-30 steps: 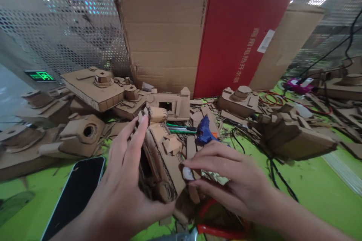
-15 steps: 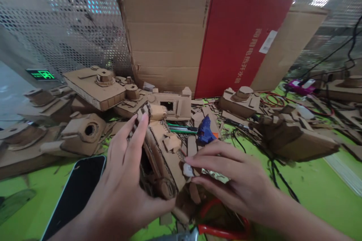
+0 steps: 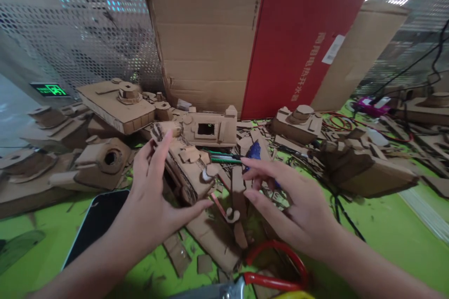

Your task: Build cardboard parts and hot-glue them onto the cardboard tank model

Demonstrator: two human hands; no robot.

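A small cardboard model [image 3: 189,168] of a tank-like shape, with raised blocks on top, tilts over scraps in front of me. My left hand [image 3: 154,191] is spread around its left side, fingers at the far end, thumb along the near end; whether they touch it is unclear. A round whitish piece [image 3: 207,176] sits on the model's right side. To the right, my right hand [image 3: 287,196] has its fingers apart with nothing in them. It partly covers a blue object [image 3: 253,150]. A green utility knife [image 3: 224,157] lies beyond the model.
Red-handled cutters [image 3: 273,280] lie at the near edge, and a phone [image 3: 94,210] at left. More cardboard models [image 3: 115,105] stand on both sides. Behind rises a cardboard sheet with a red panel [image 3: 298,51]. Scraps, a loose strip [image 3: 213,243] and cables [image 3: 351,222] cover the green table [image 3: 368,243].
My right hand has come away from the model's right side and its fingers have opened. The model has moved farther off and left, revealing a cardboard strip beneath. My left hand moved slightly away from me.
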